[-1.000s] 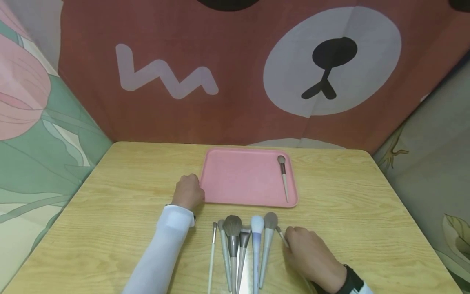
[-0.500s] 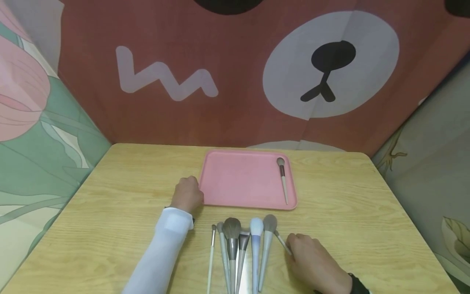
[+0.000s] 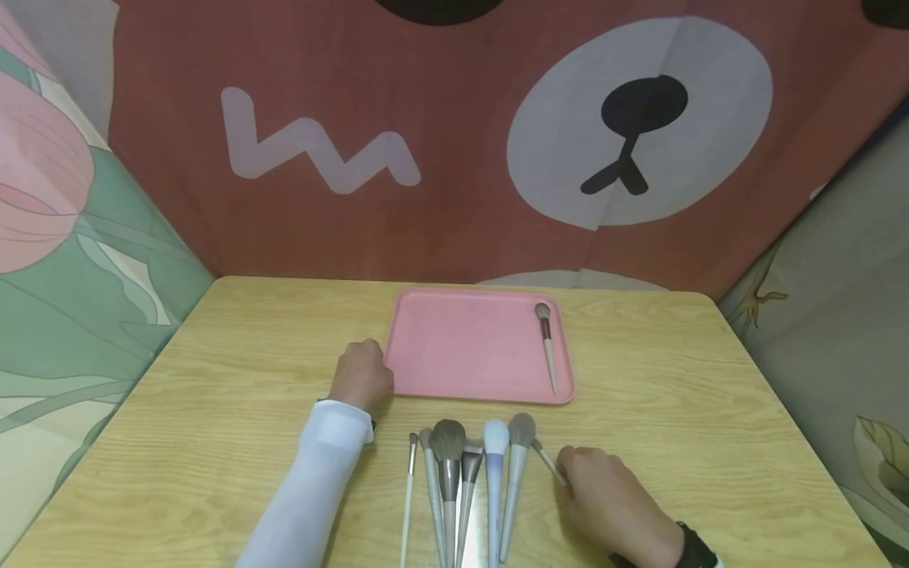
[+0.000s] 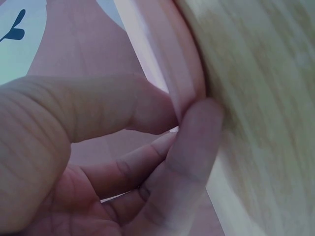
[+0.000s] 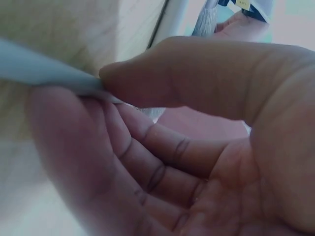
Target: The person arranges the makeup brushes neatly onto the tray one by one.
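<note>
My left hand [image 3: 360, 375] pinches the near left corner of a pink tray [image 3: 461, 347]; in the left wrist view, thumb and fingers meet on its rim [image 4: 184, 73]. A single makeup brush [image 3: 548, 347] with a dark ferrule lies along the tray's right side. On the table at the right, my right hand [image 3: 614, 501] pinches a small, thin makeup brush [image 3: 550, 463]. Its tip points toward the tray, and my palm covers the lower part. The right wrist view shows the pale handle [image 5: 44, 69] between thumb and fingertips, close over the wood.
Between my arms, several makeup brushes lie side by side: a thin one [image 3: 408, 497], a big fluffy one [image 3: 449, 450], a white-tipped one [image 3: 495, 465] and a grey round one [image 3: 516, 473] among them. Patterned cloth [image 3: 319, 229] hangs behind the wooden table [image 3: 270, 331].
My right hand has shifted slightly right and toward me, and a little more of the small brush shows. My left hand stays at the tray's corner.
</note>
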Action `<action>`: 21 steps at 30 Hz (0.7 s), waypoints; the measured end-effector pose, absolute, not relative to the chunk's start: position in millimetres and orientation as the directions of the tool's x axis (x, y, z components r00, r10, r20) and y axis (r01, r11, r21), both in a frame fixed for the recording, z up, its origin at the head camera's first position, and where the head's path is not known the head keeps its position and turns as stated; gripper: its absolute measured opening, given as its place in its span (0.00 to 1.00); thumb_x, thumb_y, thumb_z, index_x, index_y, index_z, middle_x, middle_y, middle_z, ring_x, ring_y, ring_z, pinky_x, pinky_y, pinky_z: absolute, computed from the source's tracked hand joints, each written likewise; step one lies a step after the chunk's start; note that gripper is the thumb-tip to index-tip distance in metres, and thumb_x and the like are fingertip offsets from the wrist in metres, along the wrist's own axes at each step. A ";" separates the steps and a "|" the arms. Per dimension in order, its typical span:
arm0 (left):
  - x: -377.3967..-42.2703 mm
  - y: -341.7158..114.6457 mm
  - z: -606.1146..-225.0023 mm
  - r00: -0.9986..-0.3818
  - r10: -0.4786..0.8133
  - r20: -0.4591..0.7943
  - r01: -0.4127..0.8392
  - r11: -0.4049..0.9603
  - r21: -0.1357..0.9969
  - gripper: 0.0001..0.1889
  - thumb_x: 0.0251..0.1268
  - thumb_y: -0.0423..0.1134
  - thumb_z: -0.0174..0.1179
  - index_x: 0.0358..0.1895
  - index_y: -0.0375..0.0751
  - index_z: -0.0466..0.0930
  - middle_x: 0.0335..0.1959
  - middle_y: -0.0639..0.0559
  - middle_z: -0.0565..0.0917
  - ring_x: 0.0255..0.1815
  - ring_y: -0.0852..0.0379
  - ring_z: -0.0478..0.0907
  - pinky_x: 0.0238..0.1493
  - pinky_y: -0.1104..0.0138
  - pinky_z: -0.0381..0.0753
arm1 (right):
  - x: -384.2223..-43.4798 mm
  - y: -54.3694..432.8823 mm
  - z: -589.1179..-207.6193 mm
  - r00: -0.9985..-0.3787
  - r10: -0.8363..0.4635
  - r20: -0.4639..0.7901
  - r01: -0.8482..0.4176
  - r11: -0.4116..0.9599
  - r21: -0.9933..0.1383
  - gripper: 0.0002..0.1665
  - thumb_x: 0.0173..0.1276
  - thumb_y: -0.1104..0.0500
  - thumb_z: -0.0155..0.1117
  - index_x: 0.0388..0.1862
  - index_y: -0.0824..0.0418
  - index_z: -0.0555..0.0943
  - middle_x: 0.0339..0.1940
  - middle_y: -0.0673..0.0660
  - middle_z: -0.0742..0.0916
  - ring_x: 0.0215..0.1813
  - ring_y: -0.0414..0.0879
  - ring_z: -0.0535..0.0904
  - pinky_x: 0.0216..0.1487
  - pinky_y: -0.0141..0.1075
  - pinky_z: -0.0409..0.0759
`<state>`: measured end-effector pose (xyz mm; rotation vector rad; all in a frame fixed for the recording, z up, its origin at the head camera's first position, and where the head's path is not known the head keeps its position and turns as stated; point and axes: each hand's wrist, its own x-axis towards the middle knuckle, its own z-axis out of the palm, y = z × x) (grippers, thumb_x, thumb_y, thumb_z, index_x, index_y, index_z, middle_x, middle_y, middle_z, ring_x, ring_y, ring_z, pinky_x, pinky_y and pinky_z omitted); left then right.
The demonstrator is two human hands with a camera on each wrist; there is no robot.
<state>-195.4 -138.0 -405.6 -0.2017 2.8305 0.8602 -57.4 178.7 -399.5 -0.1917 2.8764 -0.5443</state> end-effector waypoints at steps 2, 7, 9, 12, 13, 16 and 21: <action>-195.7 -138.3 -405.7 -0.974 -0.078 -0.212 -0.183 0.824 0.537 0.03 0.60 0.24 0.59 0.32 0.30 0.82 0.24 0.42 0.81 0.22 0.51 0.76 0.18 0.67 0.73 | -60.2 181.3 -397.5 -0.971 -0.158 -0.180 -0.083 0.927 -0.365 0.11 0.58 0.72 0.69 0.26 0.59 0.79 0.22 0.49 0.78 0.24 0.43 0.71 0.23 0.32 0.70; -196.2 -138.9 -405.2 -0.977 -0.074 -0.202 -0.173 0.828 0.533 0.03 0.59 0.25 0.58 0.30 0.31 0.81 0.24 0.41 0.81 0.22 0.50 0.76 0.19 0.66 0.72 | -71.9 188.9 -391.4 -0.972 -0.145 -0.182 -0.075 0.936 -0.344 0.07 0.59 0.71 0.71 0.35 0.63 0.84 0.26 0.53 0.84 0.27 0.42 0.75 0.24 0.32 0.74; -196.4 -139.1 -404.9 -0.978 -0.072 -0.195 -0.166 0.833 0.527 0.03 0.59 0.25 0.58 0.29 0.31 0.80 0.24 0.41 0.81 0.23 0.50 0.76 0.19 0.66 0.72 | -77.2 191.6 -389.4 -0.973 -0.140 -0.181 -0.071 0.937 -0.343 0.09 0.59 0.71 0.71 0.39 0.65 0.85 0.29 0.55 0.86 0.29 0.42 0.76 0.25 0.32 0.76; -196.7 -139.4 -404.5 -0.979 -0.070 -0.191 -0.162 0.836 0.524 0.04 0.58 0.25 0.57 0.28 0.32 0.80 0.24 0.42 0.80 0.23 0.50 0.75 0.19 0.66 0.71 | -84.4 194.5 -387.5 -0.976 -0.134 -0.170 -0.068 0.936 -0.346 0.11 0.59 0.71 0.70 0.42 0.68 0.85 0.31 0.58 0.87 0.28 0.43 0.77 0.25 0.33 0.76; -196.9 -139.5 -404.7 -0.979 -0.069 -0.192 -0.162 0.835 0.526 0.04 0.58 0.25 0.57 0.28 0.32 0.80 0.23 0.42 0.80 0.23 0.50 0.75 0.19 0.66 0.71 | -86.5 195.1 -386.7 -0.977 -0.133 -0.166 -0.068 0.934 -0.352 0.12 0.59 0.71 0.69 0.42 0.69 0.85 0.31 0.58 0.87 0.28 0.43 0.77 0.25 0.33 0.76; -196.5 -139.4 -404.8 -0.978 -0.068 -0.196 -0.164 0.831 0.531 0.04 0.58 0.24 0.58 0.27 0.32 0.79 0.23 0.42 0.80 0.22 0.51 0.75 0.18 0.67 0.71 | -92.9 195.6 -384.9 -0.978 -0.129 -0.163 -0.060 0.927 -0.369 0.13 0.59 0.71 0.68 0.44 0.71 0.85 0.30 0.58 0.86 0.27 0.43 0.76 0.23 0.32 0.75; -196.3 -138.7 -405.5 -0.978 -0.063 -0.198 -0.161 0.830 0.534 0.04 0.56 0.24 0.58 0.27 0.33 0.79 0.22 0.43 0.79 0.22 0.51 0.74 0.18 0.67 0.71 | -102.6 193.3 -382.8 -0.982 -0.117 -0.145 -0.050 0.917 -0.396 0.12 0.63 0.70 0.67 0.45 0.72 0.85 0.26 0.55 0.83 0.24 0.43 0.75 0.21 0.32 0.73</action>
